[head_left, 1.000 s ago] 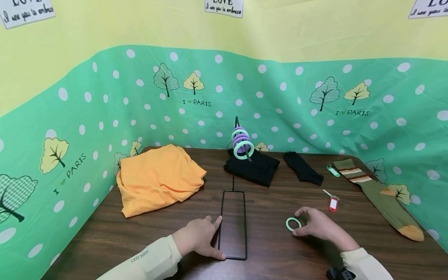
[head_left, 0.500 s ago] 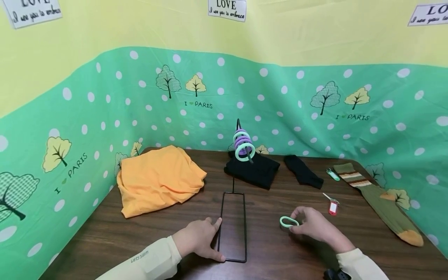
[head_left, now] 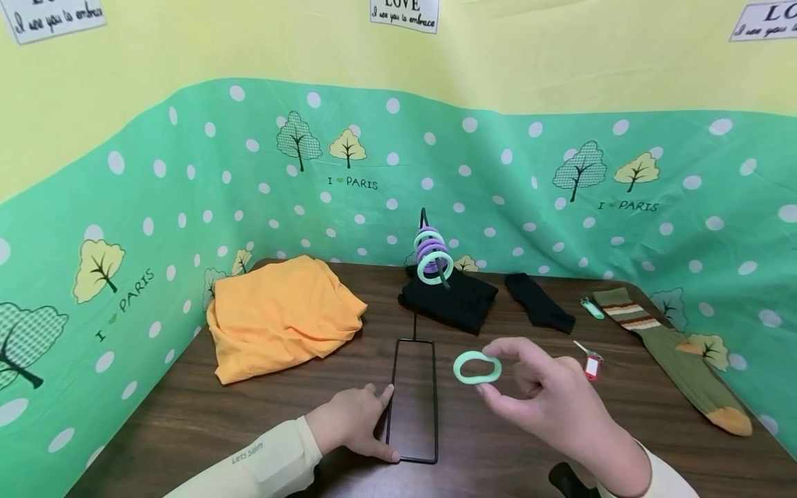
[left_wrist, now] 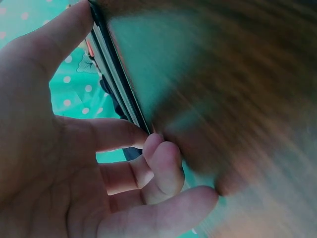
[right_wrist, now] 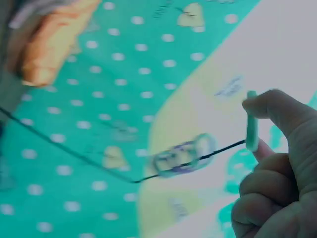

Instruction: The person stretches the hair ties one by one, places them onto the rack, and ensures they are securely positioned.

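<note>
My right hand (head_left: 554, 394) pinches a mint-green hair tie (head_left: 458, 367) between thumb and index finger, above the table just right of a black wire stand's base (head_left: 436, 401). The hair tie is squeezed into an oval; the right wrist view shows the same hair tie (right_wrist: 251, 124) edge-on. Several purple and mint hair ties (head_left: 431, 247) hang on the stand's sloping arm. My left hand (head_left: 351, 422) rests at the left of the base, thumb at its near corner and index fingertip on its left bar. The left wrist view shows that thumb and fingertip touching the bar.
An orange cloth (head_left: 286, 318) lies on the left of the brown table (head_left: 311, 387). Behind the stand is a folded black cloth (head_left: 461, 304). To the right lie a black sock (head_left: 538, 302), a green tag (head_left: 592, 308), a red key tag (head_left: 593, 366) and an olive striped sock (head_left: 672, 360).
My right hand has lifted the hair tie off the table and moved left with it, toward the stand. My left hand has stayed at the base.
</note>
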`<state>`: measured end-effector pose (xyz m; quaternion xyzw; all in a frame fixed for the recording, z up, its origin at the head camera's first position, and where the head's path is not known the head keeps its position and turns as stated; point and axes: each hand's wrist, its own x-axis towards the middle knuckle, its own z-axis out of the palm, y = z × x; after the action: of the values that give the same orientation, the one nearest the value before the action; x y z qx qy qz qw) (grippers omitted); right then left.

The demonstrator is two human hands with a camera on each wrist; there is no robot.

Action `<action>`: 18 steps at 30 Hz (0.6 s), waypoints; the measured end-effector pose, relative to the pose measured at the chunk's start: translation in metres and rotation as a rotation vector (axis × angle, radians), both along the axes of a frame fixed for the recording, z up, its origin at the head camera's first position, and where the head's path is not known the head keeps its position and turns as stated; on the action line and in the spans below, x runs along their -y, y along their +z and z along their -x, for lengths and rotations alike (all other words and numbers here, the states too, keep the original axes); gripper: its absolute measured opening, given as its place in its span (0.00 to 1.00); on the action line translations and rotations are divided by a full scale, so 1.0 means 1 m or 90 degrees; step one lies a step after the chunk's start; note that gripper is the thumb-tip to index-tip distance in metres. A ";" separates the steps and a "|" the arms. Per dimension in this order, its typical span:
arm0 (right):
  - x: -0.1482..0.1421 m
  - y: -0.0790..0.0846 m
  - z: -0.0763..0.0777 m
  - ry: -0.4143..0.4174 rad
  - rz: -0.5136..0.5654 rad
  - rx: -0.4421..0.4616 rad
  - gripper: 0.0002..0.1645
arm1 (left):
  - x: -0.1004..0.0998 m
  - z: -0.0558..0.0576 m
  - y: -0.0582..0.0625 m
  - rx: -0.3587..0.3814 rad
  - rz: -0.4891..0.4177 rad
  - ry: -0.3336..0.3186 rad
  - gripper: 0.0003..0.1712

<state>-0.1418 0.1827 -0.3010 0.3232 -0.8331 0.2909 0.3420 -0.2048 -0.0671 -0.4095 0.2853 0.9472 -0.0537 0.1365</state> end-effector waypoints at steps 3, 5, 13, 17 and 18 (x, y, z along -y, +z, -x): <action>0.013 0.022 0.000 0.022 0.029 -0.161 0.22 | 0.001 0.001 0.000 0.001 -0.002 0.003 0.60; 0.021 0.036 0.001 0.014 0.035 -0.220 0.25 | 0.001 0.001 0.000 0.002 -0.004 0.006 0.60; 0.043 0.062 0.022 -0.018 0.037 -0.244 0.22 | 0.000 0.000 0.000 0.005 -0.006 0.013 0.60; 0.045 0.061 0.035 -0.067 0.017 -0.207 0.20 | 0.000 -0.001 0.001 0.007 -0.004 0.016 0.60; 0.045 0.060 0.038 -0.085 0.006 -0.196 0.21 | 0.000 -0.001 0.001 0.005 -0.004 0.015 0.60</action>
<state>-0.1799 0.1380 -0.2407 0.3065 -0.7891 0.2185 0.4854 -0.2041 -0.0672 -0.4087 0.2744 0.9502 -0.0481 0.1400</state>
